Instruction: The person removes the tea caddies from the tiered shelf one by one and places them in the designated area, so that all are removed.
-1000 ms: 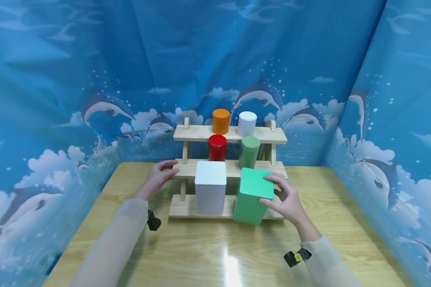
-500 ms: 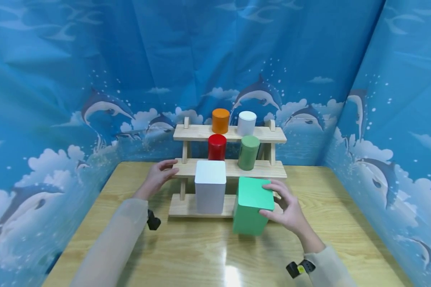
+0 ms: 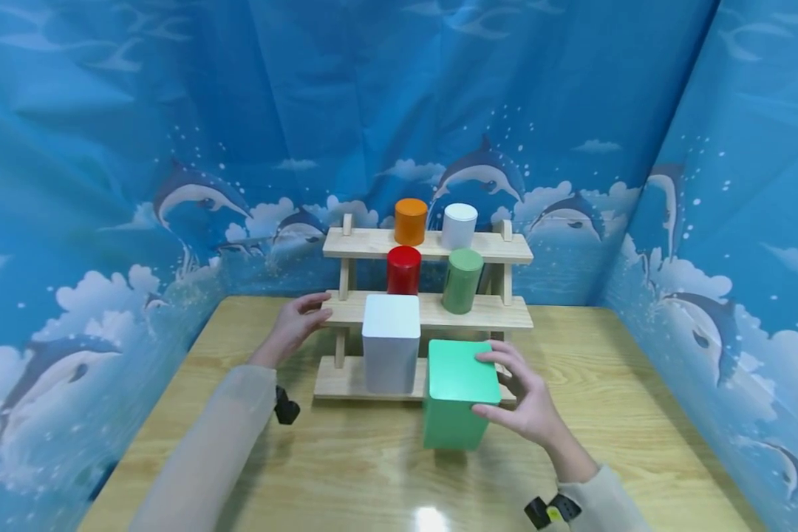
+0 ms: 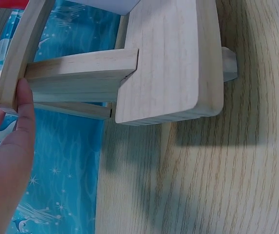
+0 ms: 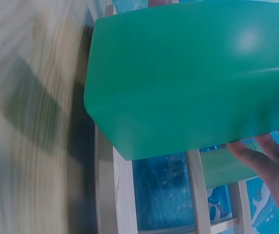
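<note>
Head view: closest to the person is the wooden table (image 3: pixel 346 480). Just over its front part is the tall green box (image 3: pixel 456 403). The right hand (image 3: pixel 524 400) has hold of it, with the thumb on the near side and the fingers across a corner of the top. The box stands up straight, in front of the bottom shelf (image 3: pixel 339 378). I can't tell for sure if its bottom touches the table.

A tall white box (image 3: pixel 391 346) sits on the bottom shelf, to the left of the green one, with a small gap between them. Higher up, the left hand (image 3: pixel 297 325) pinches the left end of the middle shelf (image 3: pixel 499 314). A red cylinder (image 3: pixel 403 270) and a dull green cylinder (image 3: pixel 462 282) stand there. On the top shelf (image 3: pixel 366 242) are an orange cylinder (image 3: pixel 410 222) and a white cylinder (image 3: pixel 459 226). Last comes the blue dolphin cloth (image 3: pixel 306 111).

I think this is the box-handling step, with the left hand keeping the shelves still. The next move seems to call for a firm right hand, a straight box, and no bump against the white one.
</note>
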`<state>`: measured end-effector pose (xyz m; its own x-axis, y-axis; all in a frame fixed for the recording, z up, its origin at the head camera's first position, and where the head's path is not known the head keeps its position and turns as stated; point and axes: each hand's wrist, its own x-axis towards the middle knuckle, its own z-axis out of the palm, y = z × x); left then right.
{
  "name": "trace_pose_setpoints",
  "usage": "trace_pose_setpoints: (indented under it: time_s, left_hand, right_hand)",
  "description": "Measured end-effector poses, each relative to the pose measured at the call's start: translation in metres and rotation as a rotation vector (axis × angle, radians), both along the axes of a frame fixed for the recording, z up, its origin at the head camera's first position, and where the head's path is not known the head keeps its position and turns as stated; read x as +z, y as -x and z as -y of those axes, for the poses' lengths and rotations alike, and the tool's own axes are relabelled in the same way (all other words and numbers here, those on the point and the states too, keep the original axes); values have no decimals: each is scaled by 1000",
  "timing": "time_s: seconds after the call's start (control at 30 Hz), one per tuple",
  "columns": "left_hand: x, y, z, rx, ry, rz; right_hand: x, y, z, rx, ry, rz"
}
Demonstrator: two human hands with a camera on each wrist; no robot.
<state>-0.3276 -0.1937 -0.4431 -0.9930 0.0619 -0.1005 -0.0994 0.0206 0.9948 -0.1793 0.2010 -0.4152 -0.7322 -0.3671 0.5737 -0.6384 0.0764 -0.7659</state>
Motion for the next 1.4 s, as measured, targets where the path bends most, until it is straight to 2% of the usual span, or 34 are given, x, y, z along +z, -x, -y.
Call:
trace_pose_setpoints:
  time_s: [0.27,0.6,0.8,0.93,1.2,1.4]
  left_hand:
    - [1,0,-1,9,-17,11]
    - [1,-3,-1,-7,21,-8]
    - [2,-4,-1,1,40,-19]
    - [3,-4,-1,-8,52,-21]
    - [2,-1,-2,-17,71,-19]
    - [1,2,2,-45,108,-48]
  right_hand:
    - [-1,-4,11,-2,-24,3]
    - [-7,-4,28,56,-16,-17]
    - [-10,-6,38,53,-10,-6]
    - [-5,-11,47,57,-17,-3]
    - [6,-19,67,77,-43,-66]
    - [-4,-14,79,127,-6,-24]
